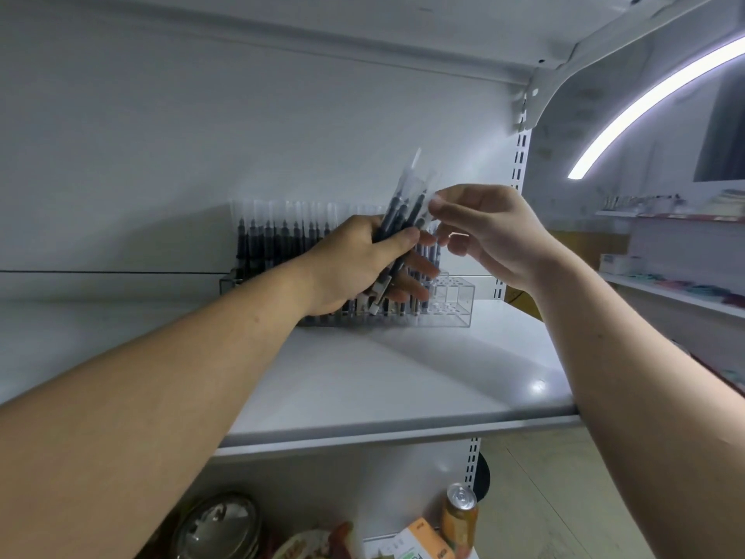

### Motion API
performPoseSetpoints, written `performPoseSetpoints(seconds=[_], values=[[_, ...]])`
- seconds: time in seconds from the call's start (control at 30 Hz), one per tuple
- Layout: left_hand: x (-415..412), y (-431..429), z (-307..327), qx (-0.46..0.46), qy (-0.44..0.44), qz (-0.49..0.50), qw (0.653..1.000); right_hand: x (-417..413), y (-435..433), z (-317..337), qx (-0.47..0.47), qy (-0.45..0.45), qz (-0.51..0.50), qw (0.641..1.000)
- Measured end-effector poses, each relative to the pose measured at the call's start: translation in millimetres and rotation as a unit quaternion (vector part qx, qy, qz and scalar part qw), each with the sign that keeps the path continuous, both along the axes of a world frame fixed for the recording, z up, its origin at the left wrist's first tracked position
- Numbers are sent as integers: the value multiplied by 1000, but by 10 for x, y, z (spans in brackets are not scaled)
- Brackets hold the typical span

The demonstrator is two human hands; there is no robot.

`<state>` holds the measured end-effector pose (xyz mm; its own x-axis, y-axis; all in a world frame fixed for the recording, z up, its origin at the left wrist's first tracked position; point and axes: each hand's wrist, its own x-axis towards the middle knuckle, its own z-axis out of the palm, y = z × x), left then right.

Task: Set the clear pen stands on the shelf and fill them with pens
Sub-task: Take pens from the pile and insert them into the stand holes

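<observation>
- Standing pens (278, 240): they fill the left part of the clear pen stand (457, 306), upright in tight rows with their clear caps up, so that side looks done.
- Left hand (350, 268): in front of the stand's middle, its fingers and thumb are wrapped round a bundle of pens (397, 232). The bundle is held slanted just above the stand, probably as a supply kept close to the holes.
- One pen (421, 209): it sits at the bundle's right edge, over the stand, its capped top apparently pinched so it can be drawn out alone.
- Right hand (496, 236): above the stand's right end, thumb and forefinger narrowed on that cap, though blur softens the contact. The other fingers are loosely curled.
- Stand's right end: the holes here are unfilled, and I judge the pinched pen is meant for them. The stand rests toward the back of the shelf (403, 381).
</observation>
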<state>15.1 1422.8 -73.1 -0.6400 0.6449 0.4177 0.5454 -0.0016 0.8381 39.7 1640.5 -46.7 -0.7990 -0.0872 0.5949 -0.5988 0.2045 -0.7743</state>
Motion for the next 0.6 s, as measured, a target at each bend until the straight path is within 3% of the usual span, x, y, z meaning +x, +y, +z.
performPoseSetpoints(seconds=[0.17,0.37,0.53,0.6], values=[[-10,-10,21,24,-34,-22,999,11,-6,16,1,1,-4,1000],[-10,-50,43,18,-5,29,999,5,45,101,-175,104,-68,977],[-80,-56,39,34,34,71,996,-44,78,105,-166,158,-168,959],[-100,-61,41,45,26,65,997,-55,72,84,-115,165,-201,959]])
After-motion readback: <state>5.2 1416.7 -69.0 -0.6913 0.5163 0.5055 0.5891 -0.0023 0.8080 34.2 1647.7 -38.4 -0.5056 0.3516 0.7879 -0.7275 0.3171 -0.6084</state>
